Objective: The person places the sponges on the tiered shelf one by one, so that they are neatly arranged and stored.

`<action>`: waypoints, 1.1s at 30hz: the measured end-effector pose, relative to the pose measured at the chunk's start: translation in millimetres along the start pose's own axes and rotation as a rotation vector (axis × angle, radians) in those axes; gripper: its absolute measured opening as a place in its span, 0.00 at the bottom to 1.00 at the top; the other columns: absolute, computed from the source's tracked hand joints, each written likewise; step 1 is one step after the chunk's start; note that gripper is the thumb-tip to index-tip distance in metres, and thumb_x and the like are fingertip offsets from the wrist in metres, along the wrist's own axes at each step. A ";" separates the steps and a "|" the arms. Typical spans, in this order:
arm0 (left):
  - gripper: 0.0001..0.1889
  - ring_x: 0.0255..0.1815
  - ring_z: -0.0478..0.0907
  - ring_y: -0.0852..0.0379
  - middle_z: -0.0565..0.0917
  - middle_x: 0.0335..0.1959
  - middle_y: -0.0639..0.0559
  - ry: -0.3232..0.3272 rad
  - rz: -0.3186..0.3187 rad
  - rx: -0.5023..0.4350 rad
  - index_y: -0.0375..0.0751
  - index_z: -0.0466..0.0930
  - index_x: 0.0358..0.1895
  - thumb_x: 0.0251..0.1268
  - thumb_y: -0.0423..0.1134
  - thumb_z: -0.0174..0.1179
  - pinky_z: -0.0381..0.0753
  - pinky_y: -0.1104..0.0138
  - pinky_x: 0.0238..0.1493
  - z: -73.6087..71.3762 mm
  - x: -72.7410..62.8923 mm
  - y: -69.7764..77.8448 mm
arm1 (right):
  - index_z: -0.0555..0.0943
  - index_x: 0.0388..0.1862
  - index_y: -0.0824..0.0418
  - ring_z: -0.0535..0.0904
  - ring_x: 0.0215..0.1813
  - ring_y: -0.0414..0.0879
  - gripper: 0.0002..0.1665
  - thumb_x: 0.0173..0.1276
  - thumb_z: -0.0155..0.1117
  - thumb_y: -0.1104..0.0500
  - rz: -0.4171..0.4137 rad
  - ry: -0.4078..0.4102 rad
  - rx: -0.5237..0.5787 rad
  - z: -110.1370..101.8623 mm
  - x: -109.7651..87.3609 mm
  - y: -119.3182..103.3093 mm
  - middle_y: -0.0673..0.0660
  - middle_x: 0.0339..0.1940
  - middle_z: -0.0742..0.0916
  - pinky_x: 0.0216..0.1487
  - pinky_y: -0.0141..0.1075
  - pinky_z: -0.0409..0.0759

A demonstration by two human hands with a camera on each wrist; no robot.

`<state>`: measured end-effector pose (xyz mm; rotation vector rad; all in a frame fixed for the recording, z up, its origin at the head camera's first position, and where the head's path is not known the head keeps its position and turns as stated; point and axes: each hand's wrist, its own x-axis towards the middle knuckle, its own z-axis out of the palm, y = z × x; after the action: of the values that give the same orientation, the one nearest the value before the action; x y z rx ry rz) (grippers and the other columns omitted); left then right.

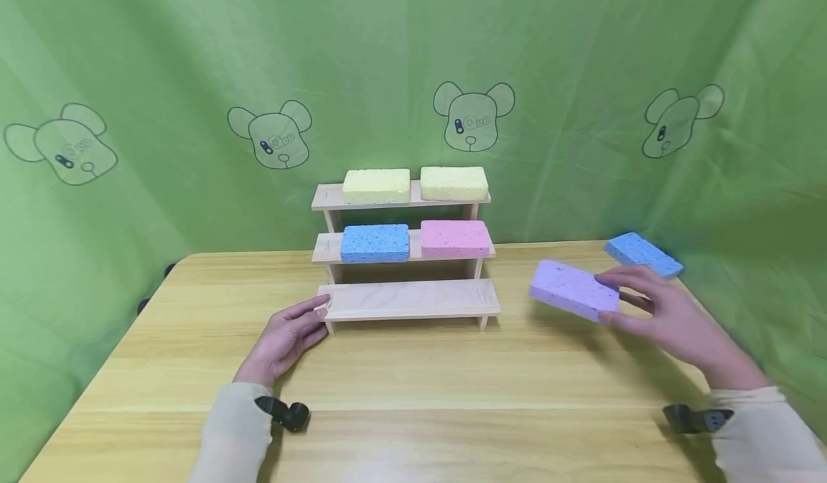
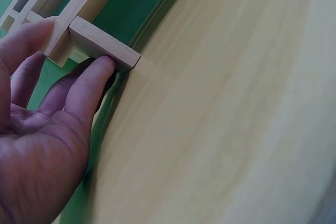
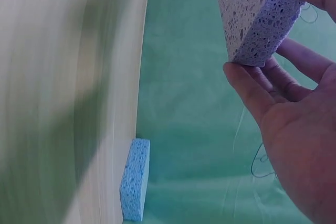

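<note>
A purple sponge [image 1: 573,289] is held above the table at the right, its near end pinched between the thumb and fingers of my right hand [image 1: 665,318]. The right wrist view shows the same sponge [image 3: 257,17] from its end, raised off the wood. My left hand [image 1: 287,339] grips the left end of the bottom step of a three-tier wooden stand [image 1: 407,301], with the thumb against its leg [image 2: 102,43]. On the middle step lie a blue sponge [image 1: 375,243] and a pink sponge [image 1: 455,239]. Two pale yellow sponges [image 1: 377,186] sit on the top step.
Another blue sponge [image 1: 642,255] lies at the table's back right, beside the green curtain [image 1: 388,59]. This curtain hangs behind the table and along its sides. The wooden table [image 1: 413,397] extends in front of the stand.
</note>
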<state>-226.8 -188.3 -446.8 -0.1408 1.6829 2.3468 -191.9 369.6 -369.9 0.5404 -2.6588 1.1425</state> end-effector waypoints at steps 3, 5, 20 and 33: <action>0.26 0.60 0.76 0.47 0.63 0.72 0.34 0.000 -0.001 -0.004 0.28 0.67 0.68 0.69 0.29 0.59 0.76 0.59 0.61 -1.5 -0.5 -0.5 | 0.76 0.62 0.66 0.66 0.59 0.29 0.32 0.58 0.75 0.67 -0.019 -0.018 0.024 5.6 3.1 -1.9 0.57 0.62 0.72 0.58 0.14 0.65; 0.26 0.61 0.75 0.47 0.62 0.72 0.34 -0.005 0.001 -0.005 0.28 0.67 0.68 0.69 0.29 0.59 0.75 0.59 0.62 -1.3 0.0 -0.4 | 0.76 0.62 0.67 0.67 0.59 0.32 0.32 0.57 0.75 0.69 -0.037 -0.016 0.048 8.2 4.8 -4.3 0.56 0.61 0.73 0.59 0.15 0.65; 0.26 0.60 0.75 0.47 0.63 0.71 0.34 0.005 -0.005 -0.004 0.29 0.67 0.68 0.68 0.30 0.60 0.76 0.59 0.61 -0.8 -0.9 -0.3 | 0.76 0.64 0.64 0.68 0.64 0.36 0.35 0.56 0.75 0.68 -0.104 -0.063 0.119 29.7 17.9 -23.8 0.55 0.63 0.74 0.65 0.20 0.63; 0.26 0.59 0.76 0.48 0.64 0.71 0.34 0.006 -0.008 -0.001 0.30 0.68 0.68 0.68 0.30 0.61 0.76 0.59 0.61 -1.4 -0.6 -0.3 | 0.76 0.64 0.56 0.70 0.64 0.39 0.34 0.59 0.76 0.61 -0.118 -0.136 0.098 49.1 29.3 -42.2 0.53 0.64 0.76 0.65 0.20 0.63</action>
<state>-226.2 -189.6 -447.3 -0.1549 1.6806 2.3438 -203.4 299.5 -366.2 0.8084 -2.6514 1.2478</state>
